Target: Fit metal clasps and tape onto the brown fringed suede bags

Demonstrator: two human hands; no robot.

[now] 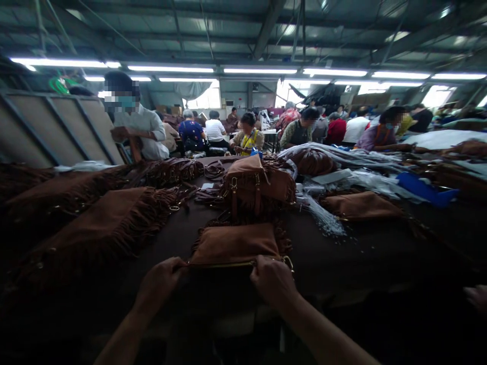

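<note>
A brown suede-like fringed bag (238,242) lies flat on the dark table in front of me, its gold zipper (224,264) along the edge nearest me. At the left end of that zipper, my left hand (162,279) pinches the bag's corner. My right hand (272,279) is closed on the zipper edge toward the right end; its fingers hide whether a zipper pull is between them. Just right of this hand, a gold metal ring (288,263) hangs at the bag's side. Fringe shows along the bag's far and right sides.
Behind it stands a stack of brown bags with straps (245,187). More fringed bags (102,218) lie left, another bag (363,205) right. Thin clear plastic strands (323,215) and a blue item (426,190) are at right. A co-worker's hand (477,296) shows at the right edge; people work beyond.
</note>
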